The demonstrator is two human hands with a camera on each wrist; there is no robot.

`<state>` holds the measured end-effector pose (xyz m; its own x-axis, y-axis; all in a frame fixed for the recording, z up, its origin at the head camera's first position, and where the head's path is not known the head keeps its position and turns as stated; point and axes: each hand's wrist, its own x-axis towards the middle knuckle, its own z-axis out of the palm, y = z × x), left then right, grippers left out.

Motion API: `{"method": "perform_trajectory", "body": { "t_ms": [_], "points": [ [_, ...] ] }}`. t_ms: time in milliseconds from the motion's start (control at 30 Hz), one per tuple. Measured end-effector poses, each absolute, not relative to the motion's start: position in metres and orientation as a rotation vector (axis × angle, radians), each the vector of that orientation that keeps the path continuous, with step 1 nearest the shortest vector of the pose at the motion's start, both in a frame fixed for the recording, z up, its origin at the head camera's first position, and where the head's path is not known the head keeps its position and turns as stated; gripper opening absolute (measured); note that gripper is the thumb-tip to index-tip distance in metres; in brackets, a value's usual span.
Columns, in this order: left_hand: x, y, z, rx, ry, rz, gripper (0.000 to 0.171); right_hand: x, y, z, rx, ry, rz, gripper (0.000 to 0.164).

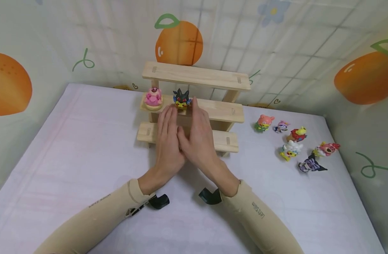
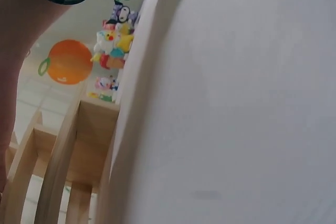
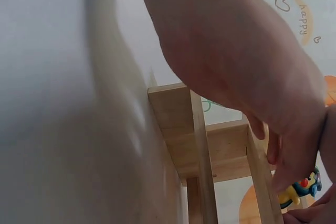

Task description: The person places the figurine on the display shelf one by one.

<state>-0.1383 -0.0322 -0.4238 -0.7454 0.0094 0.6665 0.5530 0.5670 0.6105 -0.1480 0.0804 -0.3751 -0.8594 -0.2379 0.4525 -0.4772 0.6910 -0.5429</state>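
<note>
Left hand (image 1: 169, 145) and right hand (image 1: 201, 139) frame the dark-eared figurine (image 1: 182, 99), fingers straight, likely steadying it on the middle shelf (image 1: 223, 110).

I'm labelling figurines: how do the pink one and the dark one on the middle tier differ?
The pink figurine is mostly pink and rounded; the dark figurine has black spikes over yellow and blue. The pink figurine is at the left end; the dark figurine is nearer the centre, by the left hand and right hand. Both are on the middle tier.
</note>
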Motion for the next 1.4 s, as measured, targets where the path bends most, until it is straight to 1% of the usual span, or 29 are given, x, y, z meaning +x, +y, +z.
{"method": "perform_trajectory", "body": {
  "t_ms": [200, 433, 567, 700, 833, 1100, 1400],
  "points": [
    [-0.133, -0.027, -0.425, -0.46, -2.027, -1.248, 0.046, -0.14, 0.088, -0.379, 0.533, -2.474, 1.025, 0.083],
    [-0.127, -0.02, -0.429, -0.62, -2.057, -1.268, 0.035, -0.126, 0.104, -0.387, 0.512, -2.394, 1.033, 0.082],
    [-0.122, -0.015, -0.432, -0.747, -2.102, -1.264, 0.04, -0.118, 0.116, -0.391, 0.499, -2.381, 1.024, 0.082],
    [-0.116, -0.008, -0.435, -0.858, -2.159, -1.23, 0.052, -0.11, 0.131, -0.396, 0.473, -2.381, 1.019, 0.082],
    [-0.111, -0.002, -0.438, -0.941, -2.196, -1.158, 0.059, -0.103, 0.146, -0.402, 0.448, -2.373, 1.01, 0.084],
    [-0.108, 0.015, -0.442, -1.032, -2.24, -1.011, 0.064, -0.098, 0.174, -0.413, 0.394, -2.347, 0.972, 0.081],
    [-0.1, 0.043, -0.444, -1.115, -2.258, -0.975, 0.063, -0.092, 0.211, -0.417, 0.298, -2.319, 0.907, 0.083]
  ]
}}
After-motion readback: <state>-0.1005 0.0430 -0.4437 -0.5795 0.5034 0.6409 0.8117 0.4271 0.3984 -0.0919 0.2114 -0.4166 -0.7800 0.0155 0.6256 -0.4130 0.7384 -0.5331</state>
